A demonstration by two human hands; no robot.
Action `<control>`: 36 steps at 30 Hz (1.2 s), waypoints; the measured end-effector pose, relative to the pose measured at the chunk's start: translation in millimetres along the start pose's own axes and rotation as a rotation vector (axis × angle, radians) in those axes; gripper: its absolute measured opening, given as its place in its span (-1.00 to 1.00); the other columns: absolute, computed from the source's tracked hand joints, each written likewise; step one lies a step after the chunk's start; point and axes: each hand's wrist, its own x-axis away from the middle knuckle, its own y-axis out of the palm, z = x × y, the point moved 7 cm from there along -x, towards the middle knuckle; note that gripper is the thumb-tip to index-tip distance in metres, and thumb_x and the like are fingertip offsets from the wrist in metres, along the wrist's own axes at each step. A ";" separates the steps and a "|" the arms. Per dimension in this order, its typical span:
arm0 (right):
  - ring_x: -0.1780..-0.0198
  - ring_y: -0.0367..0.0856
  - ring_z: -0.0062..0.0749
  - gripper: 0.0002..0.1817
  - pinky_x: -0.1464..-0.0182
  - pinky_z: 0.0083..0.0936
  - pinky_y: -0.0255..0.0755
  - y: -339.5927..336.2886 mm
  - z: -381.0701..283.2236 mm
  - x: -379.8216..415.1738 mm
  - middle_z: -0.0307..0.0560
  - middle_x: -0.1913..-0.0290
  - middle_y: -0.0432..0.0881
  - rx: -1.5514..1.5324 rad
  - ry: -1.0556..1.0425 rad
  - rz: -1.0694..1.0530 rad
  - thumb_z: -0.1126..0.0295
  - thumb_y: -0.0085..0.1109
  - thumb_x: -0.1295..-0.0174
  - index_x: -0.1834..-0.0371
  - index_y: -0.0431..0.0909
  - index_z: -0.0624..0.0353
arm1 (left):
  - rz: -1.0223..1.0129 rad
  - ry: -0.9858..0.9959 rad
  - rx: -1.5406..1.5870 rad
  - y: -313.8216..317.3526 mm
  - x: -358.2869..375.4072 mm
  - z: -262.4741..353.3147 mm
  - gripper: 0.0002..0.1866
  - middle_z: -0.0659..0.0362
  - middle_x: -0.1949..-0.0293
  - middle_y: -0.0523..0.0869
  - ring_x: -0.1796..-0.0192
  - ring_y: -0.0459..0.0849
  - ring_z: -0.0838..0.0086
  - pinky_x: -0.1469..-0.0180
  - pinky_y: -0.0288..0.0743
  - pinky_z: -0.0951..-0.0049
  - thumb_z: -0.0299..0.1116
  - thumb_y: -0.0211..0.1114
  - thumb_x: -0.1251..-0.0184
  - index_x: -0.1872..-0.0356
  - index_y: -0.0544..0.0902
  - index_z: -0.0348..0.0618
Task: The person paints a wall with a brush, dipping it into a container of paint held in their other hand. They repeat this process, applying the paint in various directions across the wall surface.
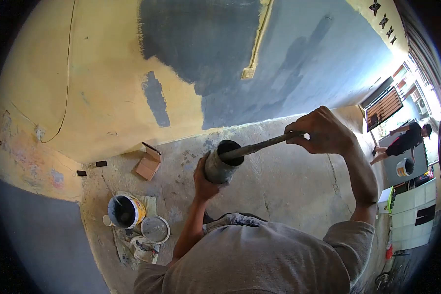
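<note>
My left hand (204, 183) is wrapped round a grey paint-smeared cylindrical container (219, 170), held tilted in front of my body. Its dark opening faces up and towards the right. My right hand (323, 131) pinches the upper end of a long, grey-coated stick (265, 144). The stick's other end goes into the container's mouth, so its tip is hidden. What lies deep inside the container is too dark to make out.
Ahead stands a yellow wall (108, 63) partly covered in grey paint (206, 39). At lower left are a paint bucket (140, 208), a round lid (155, 229) and a white tub (143, 250). A cardboard box (148, 164) lies by the wall. Another person (406, 139) is at far right near a bucket (404, 167).
</note>
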 end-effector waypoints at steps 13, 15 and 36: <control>0.62 0.48 -0.55 -0.74 0.46 -0.48 0.40 61.0 66.2 -110.0 -0.16 0.56 0.64 -0.479 0.295 -0.096 0.21 0.28 -0.14 0.20 0.68 0.12 | 0.012 0.023 0.015 -62.0 -83.9 -81.2 -0.13 0.01 -0.02 0.58 -0.04 0.57 0.26 -0.12 0.44 0.28 -0.34 0.58 0.35 -0.16 0.38 -0.24; 0.62 0.47 -0.56 -0.74 0.46 -0.49 0.39 63.6 78.5 -132.9 -0.17 0.57 0.63 -0.495 0.282 -0.103 0.21 0.27 -0.15 0.20 0.68 0.13 | 0.008 0.025 -0.024 -63.7 -105.2 -89.7 -0.14 0.02 -0.01 0.58 -0.03 0.58 0.28 -0.11 0.44 0.28 -0.32 0.57 0.34 -0.16 0.38 -0.24; 0.68 0.30 -0.71 -0.84 0.66 -0.67 0.16 315.2 150.0 -381.3 -0.31 0.65 0.49 -1.520 0.537 0.134 0.32 0.30 -0.11 0.39 0.68 0.19 | 0.148 -0.188 -0.045 -113.6 -306.1 -344.2 -0.15 0.03 0.01 0.57 -0.01 0.56 0.26 -0.08 0.42 0.29 -0.43 0.56 0.36 -0.14 0.38 -0.20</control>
